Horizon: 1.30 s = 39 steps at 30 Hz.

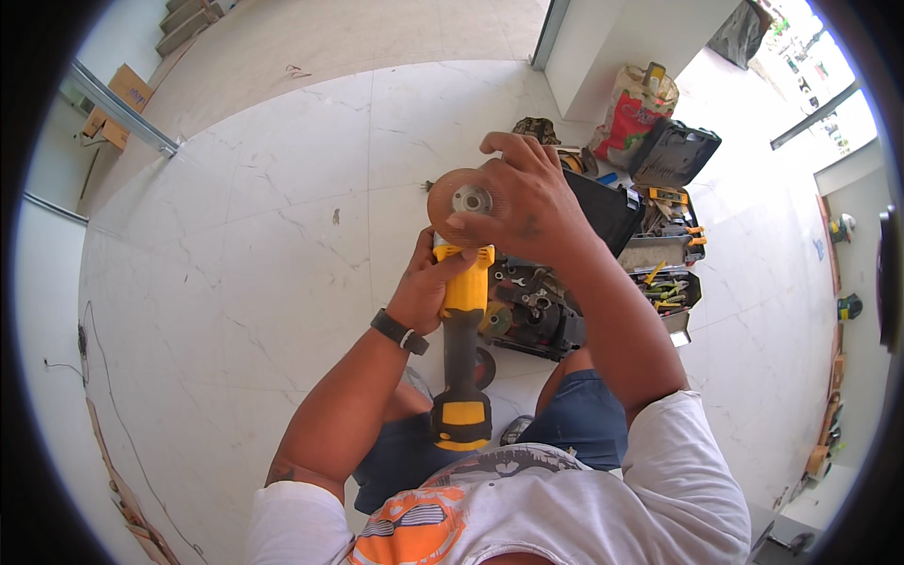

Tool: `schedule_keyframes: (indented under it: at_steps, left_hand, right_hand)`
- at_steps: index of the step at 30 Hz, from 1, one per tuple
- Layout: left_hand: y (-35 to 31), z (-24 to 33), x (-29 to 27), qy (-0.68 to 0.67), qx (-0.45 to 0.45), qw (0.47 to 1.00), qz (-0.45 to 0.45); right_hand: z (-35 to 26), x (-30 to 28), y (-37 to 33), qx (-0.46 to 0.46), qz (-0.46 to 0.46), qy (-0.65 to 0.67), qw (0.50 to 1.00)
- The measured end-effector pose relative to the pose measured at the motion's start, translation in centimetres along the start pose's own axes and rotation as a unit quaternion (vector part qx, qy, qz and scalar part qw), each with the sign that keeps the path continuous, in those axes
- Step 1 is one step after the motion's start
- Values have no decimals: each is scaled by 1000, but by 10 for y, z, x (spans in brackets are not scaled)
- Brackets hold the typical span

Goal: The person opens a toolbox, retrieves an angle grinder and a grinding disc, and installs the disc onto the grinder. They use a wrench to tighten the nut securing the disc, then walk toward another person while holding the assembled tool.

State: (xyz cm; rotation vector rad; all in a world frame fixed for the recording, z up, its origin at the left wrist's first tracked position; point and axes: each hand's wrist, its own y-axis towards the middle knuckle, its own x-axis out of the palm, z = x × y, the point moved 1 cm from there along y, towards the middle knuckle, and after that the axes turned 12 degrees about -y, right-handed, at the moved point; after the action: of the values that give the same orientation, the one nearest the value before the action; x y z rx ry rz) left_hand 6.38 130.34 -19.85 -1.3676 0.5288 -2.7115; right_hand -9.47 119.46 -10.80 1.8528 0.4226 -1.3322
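Observation:
A yellow and black cordless angle grinder (461, 339) is upright in front of me, its battery end toward my body. My left hand (426, 284) is closed round the yellow body just below the head. On the head sits a round brownish disc (445, 209) with a metal flange nut (473, 201) at its centre. My right hand (534, 207) grips the disc's right side, the thumb lying across its face near the nut. The far fingers are curled, and their contact behind the disc is hidden.
Right of the grinder lie an open black case of tools (537, 320), a tray of pliers (670, 290), a toolbox (659, 250) and a red and white bag (636, 113). A cable (118, 414) runs along the left wall. Cardboard boxes (122, 104) stand at far left.

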Motion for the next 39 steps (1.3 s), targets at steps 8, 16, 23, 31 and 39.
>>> schedule_keyframes:
  at_steps: [8, 16, 23, 31, 39]
  left_hand:
    - [-2, 1, 2, 9, -1, 1000, -8]
    - [-2, 0, 1, 1, 4, 1000, -7]
    - [-2, 1, 2, 9, -1, 1000, -10]
    - [-3, 2, 1, 2, 0, 1000, -9]
    - [-4, 0, 2, 17, 5, 1000, -10]
  right_hand:
    - [3, 3, 1, -6, -4, 24, 1000]
    - [9, -6, -1, -86, 45, 37, 995]
    - [2, 0, 0, 18, -25, -18, 999]
    - [7, -7, 0, -43, -14, 63, 997]
    - [-2, -5, -4, -26, 38, 14, 999]
